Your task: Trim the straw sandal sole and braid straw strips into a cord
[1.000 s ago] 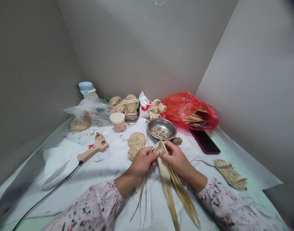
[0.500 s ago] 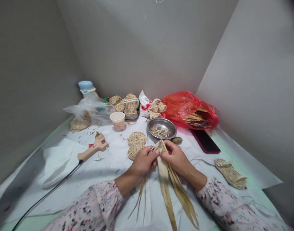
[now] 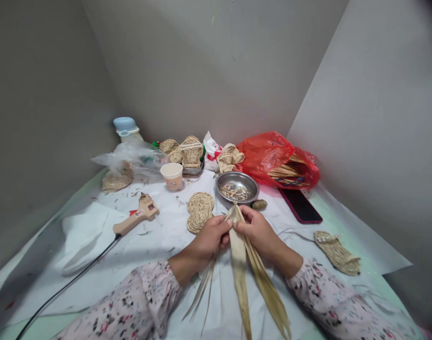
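Note:
A bundle of dry corn husk strips (image 3: 240,271), gathered into a knot at its top, hangs between my two hands. My left hand (image 3: 216,232) pinches it from the left, with thin shredded strands trailing below the fingers. From the right, my right hand (image 3: 254,230) closes thumb and fingers on the husk just under the knot. Wide strips fan down toward the table's near edge. Just beyond the knot stands a steel bowl (image 3: 254,194) with husk scraps in it. A woven figure-eight sole (image 3: 200,212) lies flat beyond my left hand.
On the left are a glue gun (image 3: 138,216) with a black cord and a crumpled white sheet (image 3: 84,231). Behind stand a paper cup (image 3: 172,176), a bottle (image 3: 125,127) and a red plastic bag (image 3: 265,158) of husks. A phone (image 3: 300,207) and a small woven slipper (image 3: 338,254) lie right.
The thin strands under my left hand have swung slightly left and look more spread. Both hands keep their hold on the husk. The whole view has shifted slightly.

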### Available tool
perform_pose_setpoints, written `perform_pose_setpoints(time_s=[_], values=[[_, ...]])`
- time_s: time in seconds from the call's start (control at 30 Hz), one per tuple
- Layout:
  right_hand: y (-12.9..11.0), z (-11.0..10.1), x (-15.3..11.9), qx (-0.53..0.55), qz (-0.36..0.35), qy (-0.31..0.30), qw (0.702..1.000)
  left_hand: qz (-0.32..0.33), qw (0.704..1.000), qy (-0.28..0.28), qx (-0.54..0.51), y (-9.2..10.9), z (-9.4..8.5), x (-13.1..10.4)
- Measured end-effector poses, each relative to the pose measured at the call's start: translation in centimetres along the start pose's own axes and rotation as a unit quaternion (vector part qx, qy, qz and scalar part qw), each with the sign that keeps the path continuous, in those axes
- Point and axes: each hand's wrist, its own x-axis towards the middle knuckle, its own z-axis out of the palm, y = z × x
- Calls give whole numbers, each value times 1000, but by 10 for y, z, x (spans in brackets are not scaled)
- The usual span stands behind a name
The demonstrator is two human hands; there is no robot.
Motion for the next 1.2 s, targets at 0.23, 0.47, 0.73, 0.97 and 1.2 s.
perform_pose_setpoints(time_s=[0.23,0.47,0.73,0.97,1.2], values=[[-1,2,0,-47,-9,17,999,-3,1000,-11,2,2,1,-1],[-4,2,0,-51,-25,21,998,16,1000,7,23,6,5,-4],[0,-4,2,6,-5,-2,1000,17,999,15,-28,13,1,-6],[-2,-5,3,37,-21,-14,999,17,999,-18,33,14,-3,-4],[4,-6,5,43,-17,37,998,19,996,-66,63,21,1,-9]])
